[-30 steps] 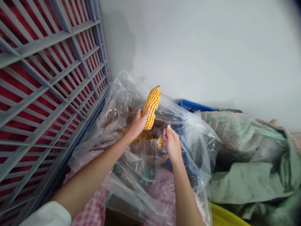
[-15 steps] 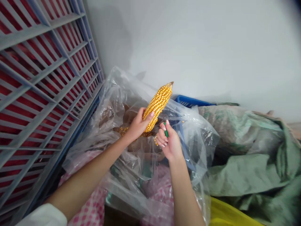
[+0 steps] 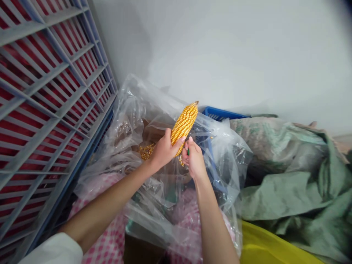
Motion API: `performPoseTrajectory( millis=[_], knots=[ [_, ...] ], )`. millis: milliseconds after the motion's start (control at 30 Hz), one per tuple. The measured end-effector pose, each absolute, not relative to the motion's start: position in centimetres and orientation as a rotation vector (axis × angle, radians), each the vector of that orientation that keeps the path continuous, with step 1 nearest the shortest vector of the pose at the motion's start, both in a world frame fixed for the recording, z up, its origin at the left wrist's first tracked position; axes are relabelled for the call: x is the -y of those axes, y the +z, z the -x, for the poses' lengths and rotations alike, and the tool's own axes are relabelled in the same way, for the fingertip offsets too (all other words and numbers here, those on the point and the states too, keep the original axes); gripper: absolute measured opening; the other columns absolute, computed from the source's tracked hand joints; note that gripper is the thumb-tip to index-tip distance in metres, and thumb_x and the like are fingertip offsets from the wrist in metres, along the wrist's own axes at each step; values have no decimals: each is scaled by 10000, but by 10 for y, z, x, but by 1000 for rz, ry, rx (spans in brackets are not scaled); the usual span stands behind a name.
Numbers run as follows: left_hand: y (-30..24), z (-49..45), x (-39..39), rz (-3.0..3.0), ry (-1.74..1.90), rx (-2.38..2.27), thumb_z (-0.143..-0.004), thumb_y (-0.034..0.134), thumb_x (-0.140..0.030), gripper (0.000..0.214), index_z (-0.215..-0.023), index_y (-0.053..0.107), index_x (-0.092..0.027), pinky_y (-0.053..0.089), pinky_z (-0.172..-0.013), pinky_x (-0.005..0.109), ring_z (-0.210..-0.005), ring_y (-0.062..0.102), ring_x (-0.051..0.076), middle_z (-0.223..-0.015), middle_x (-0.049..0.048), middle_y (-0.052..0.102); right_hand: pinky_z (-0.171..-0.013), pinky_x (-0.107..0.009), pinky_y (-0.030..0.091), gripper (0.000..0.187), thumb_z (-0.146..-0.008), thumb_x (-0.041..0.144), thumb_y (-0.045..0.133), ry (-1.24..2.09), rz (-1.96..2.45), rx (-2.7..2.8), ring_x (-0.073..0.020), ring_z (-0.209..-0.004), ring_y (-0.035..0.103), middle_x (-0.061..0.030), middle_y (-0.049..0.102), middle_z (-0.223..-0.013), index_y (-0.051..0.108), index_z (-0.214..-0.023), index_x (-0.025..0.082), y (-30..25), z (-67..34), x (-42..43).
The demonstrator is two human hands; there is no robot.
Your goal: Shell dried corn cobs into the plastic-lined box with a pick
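Pale painted wall (image 3: 233, 47) fills the top of our view, and a grey plastic lattice crate (image 3: 52, 99) stands against it on our left, with red showing behind its slats. To our right lies a crumpled green woven sack (image 3: 283, 194), and below it shows a curve of yellow plastic (image 3: 272, 244). A blue plastic basket (image 3: 220, 113) sits behind the sack's near edge, partly under a large clear plastic bag (image 3: 132, 110) that spreads open in front of us. Pink gingham cloth (image 3: 101, 234) shows beneath the bag, near a strip of brown cardboard (image 3: 143, 249).

Above the bag's mouth we hold a long yellow corn cob (image 3: 184, 124), tilted with its tip up and away from us. Our left hand (image 3: 165, 150) makes a closed grip around the cob's lower half, fingers wrapped over the kernels. Our right hand (image 3: 194, 160) sits just beside the cob, touching its lower end, its grip pinched shut on a slim green-handled tool (image 3: 188, 151), mostly hidden by the fingers. Loose golden kernels (image 3: 146, 151) lie inside the bag, below the left hand. A white sleeve (image 3: 52, 251) shows at the lower left.
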State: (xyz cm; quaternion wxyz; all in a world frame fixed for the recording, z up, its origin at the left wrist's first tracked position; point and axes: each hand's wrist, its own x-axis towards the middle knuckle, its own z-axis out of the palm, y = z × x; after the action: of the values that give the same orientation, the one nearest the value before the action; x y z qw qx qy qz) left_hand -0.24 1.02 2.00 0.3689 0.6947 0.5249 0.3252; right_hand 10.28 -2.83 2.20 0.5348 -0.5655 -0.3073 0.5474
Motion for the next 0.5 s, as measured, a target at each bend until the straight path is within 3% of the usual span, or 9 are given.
performPoseTrajectory(
  millis=[133,333,500],
  knots=[
    [16,5,-10,-1695,796,-1326,-788,383,-573,363,-832,384,-213,350,-522,242,-583,537,160,-641,-3,522,-351,-197,187,430,-815,593,351,1184,1540,988,-66,-336,239,83,335,-384,342,-601,219,17,-112,29],
    [17,5,-14,-1291,851,-1153,-765,462,-560,379,-828,466,-187,434,-554,247,-629,562,136,-731,20,578,-516,-237,267,356,-893,438,255,651,1759,1454,-125,-521,417,13,470,-577,428,-676,216,2,-118,21],
    [27,8,-19,-806,678,-832,-772,442,-562,425,-907,541,-172,460,-464,251,-495,543,114,-681,22,593,-520,-248,180,286,-896,380,286,464,2004,1600,-111,-475,311,26,416,-561,491,-784,215,2,-125,16]
  ],
)
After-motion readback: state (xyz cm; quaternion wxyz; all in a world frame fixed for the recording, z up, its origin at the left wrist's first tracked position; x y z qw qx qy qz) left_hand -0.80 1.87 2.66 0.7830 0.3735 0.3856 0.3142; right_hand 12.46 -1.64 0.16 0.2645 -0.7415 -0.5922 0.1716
